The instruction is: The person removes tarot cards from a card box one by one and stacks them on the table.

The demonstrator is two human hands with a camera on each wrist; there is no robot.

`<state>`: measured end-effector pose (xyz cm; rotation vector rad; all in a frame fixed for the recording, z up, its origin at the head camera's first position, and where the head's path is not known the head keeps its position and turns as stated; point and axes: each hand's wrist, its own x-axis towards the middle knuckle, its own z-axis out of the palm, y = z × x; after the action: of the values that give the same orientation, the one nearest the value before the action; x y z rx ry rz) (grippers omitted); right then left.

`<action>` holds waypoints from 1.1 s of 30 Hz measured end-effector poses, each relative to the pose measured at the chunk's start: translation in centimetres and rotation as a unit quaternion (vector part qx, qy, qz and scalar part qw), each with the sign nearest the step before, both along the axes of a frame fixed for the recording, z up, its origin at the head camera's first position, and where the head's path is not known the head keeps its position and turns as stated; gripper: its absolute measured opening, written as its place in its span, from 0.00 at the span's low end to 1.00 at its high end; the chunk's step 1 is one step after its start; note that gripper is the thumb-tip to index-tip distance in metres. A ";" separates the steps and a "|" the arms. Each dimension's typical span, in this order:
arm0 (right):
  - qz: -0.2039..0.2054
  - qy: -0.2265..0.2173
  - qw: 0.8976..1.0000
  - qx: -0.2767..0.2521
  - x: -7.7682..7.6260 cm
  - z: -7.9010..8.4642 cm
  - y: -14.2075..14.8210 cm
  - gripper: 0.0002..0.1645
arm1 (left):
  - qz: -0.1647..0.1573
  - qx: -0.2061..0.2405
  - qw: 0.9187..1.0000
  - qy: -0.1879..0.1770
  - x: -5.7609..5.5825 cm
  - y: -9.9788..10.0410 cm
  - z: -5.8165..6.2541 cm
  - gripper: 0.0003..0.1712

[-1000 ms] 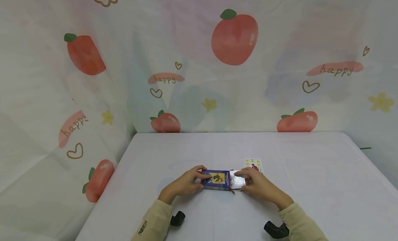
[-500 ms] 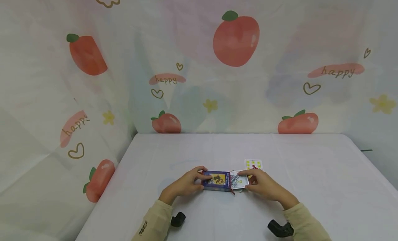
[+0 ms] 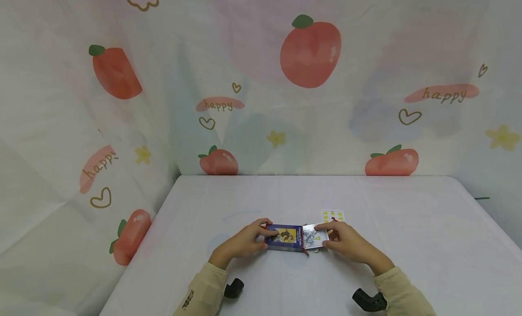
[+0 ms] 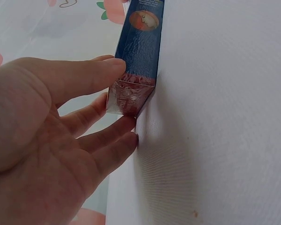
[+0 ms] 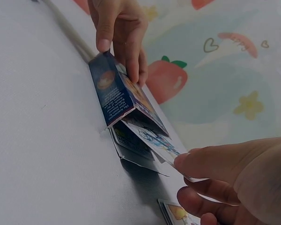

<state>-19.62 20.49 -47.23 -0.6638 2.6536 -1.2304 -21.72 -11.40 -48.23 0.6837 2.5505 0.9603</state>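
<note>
A blue card box (image 3: 287, 235) lies flat on the table, its open end to the right. My left hand (image 3: 244, 240) grips its left end; in the left wrist view the thumb (image 4: 113, 69) lies on the narrow blue side, with fingers on the far side. Out of the open end sticks a picture card (image 3: 315, 238), partly inside the box. My right hand (image 3: 350, 243) pinches its outer edge between thumb (image 5: 189, 161) and fingers. Below that card, in the right wrist view, an opened box flap (image 5: 143, 164) hangs. How many cards are inside is hidden.
Just behind my right hand lies a small stack of cards (image 3: 333, 214), partly covered by that hand. A white cloth covers the table (image 3: 244, 193). Dark wrist devices (image 3: 234, 289) sit beside both sleeves. A fruit-print curtain (image 3: 253, 134) hangs behind.
My right hand has moved a little to the right, drawing the picture card farther out of the box. My left hand keeps its grip on the box, nearly still.
</note>
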 end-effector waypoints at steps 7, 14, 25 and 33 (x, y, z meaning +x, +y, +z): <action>-0.025 0.013 0.999 0.023 -0.1 0.5 0.3 0.23 | -0.005 0.005 1.000 0.004 -0.1 0.0 0.1 0.26; -0.052 0.021 0.998 0.017 -0.1 1.0 0.7 0.23 | -0.006 0.004 1.000 0.002 -0.1 0.0 0.0 0.27; -0.064 0.019 0.998 -0.007 -0.1 1.0 0.6 0.23 | -0.005 0.008 1.000 0.001 -0.1 -0.1 -0.1 0.27; -0.069 0.023 0.997 -0.006 0.0 1.1 0.5 0.24 | -0.006 0.004 1.000 0.002 -0.1 -0.2 0.0 0.27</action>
<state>-19.66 21.02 -46.10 -0.5229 2.7738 -1.2802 -21.82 -11.55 -48.26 0.7016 2.5445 0.9671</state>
